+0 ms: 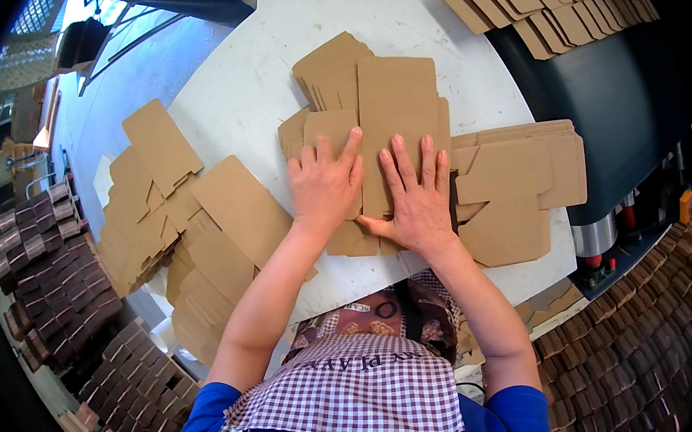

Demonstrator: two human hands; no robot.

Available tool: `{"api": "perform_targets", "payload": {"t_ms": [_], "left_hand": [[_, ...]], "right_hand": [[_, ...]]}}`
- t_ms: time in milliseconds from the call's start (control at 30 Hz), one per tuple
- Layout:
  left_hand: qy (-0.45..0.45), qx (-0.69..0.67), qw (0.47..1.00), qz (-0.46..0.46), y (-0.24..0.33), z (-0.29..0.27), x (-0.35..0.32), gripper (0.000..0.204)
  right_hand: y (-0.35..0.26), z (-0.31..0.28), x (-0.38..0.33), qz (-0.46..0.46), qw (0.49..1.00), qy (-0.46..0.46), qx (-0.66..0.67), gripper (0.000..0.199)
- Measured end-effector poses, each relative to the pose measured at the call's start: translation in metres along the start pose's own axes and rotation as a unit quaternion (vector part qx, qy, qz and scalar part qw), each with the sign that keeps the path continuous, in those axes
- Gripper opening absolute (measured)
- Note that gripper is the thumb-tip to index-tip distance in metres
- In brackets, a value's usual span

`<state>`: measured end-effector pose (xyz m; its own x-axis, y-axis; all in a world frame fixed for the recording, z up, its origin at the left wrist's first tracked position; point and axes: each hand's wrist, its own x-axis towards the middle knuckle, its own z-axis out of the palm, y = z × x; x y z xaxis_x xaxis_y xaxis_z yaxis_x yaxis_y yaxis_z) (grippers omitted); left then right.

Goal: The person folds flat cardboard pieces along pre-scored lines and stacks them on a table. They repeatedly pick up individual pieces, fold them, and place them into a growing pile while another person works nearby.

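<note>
Cardboard blank [395,111] under flat hands [374,189]

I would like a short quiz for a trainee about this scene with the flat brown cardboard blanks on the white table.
1. True or false: both hands lie flat, palms down, on the flat brown cardboard box blanks on the white table.
2. Which hand covers the middle blank's lower edge: A left hand, B right hand?
3. Fill in: more blanks lie on the black ____ at the upper right.

Key: 1 true. 2 B. 3 conveyor belt, as far as the picture shows.
</note>
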<state>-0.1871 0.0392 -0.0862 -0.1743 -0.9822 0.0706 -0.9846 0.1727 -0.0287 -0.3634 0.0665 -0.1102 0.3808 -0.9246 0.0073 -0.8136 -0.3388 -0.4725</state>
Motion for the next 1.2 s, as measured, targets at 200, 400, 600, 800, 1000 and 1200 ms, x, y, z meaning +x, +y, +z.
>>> {"api": "perform_targets", "payload": {"t_ms": [200,400,600,800,1000,1200], "left_hand": [[0.057,-0.097,0.991,0.070,0.002,-0.014,-0.045,0.041],[0.089,-0.337,0.917,-0.192,-0.008,-0.020,-0.065,0.045],[0.053,-0.335,0.907,-0.251,-0.032,-0.013,-0.066,0.054],[0.038,-0.690,0.642,-0.331,-0.048,-0.055,-0.070,0.049],[-0.147,-0.791,0.541,-0.246,0.005,-0.093,-0.056,0.043],[0.106,-0.528,0.808,0.239,0.100,-0.134,-0.054,0.030]], "right_hand": [[-0.001,-0.008,0.001,0.004,0.999,-0.030,-0.012,0.108],[0.001,-0.023,0.006,0.060,0.982,0.053,0.170,0.095],[-0.026,-0.010,0.019,0.169,0.912,0.190,0.322,0.076],[-0.037,-0.043,0.006,0.281,0.720,0.178,0.609,0.071],[0.010,-0.087,-0.076,0.370,0.610,0.211,0.669,0.059],[0.043,-0.117,-0.173,0.243,0.770,0.331,0.487,0.071]]}}
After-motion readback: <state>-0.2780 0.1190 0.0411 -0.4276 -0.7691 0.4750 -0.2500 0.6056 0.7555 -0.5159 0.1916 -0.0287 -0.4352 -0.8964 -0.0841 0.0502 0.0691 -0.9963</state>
